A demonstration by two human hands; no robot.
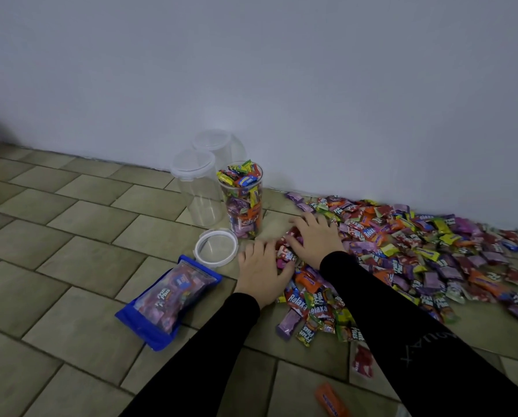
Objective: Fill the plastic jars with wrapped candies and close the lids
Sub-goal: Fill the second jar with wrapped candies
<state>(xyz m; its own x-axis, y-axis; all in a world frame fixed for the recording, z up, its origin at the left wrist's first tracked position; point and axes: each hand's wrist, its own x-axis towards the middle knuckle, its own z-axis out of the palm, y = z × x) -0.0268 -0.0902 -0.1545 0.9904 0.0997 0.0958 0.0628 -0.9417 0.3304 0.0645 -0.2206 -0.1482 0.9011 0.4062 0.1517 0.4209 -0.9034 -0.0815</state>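
A clear plastic jar (245,203) stands open on the tiled floor, heaped with wrapped candies above its rim. Its white-rimmed lid (216,246) lies flat on the floor just in front of it. Two empty lidded jars (198,188) (218,145) stand behind it by the wall. A wide pile of wrapped candies (408,251) spreads to the right. My left hand (262,270) and my right hand (313,237) rest palm down at the pile's left edge, cupped together around a small cluster of candies (286,251).
A blue-edged bag of candies (169,299) lies on the floor at the left of my arms. A loose orange candy (330,398) and a red one (362,361) lie near the bottom. The white wall (281,85) runs right behind the jars.
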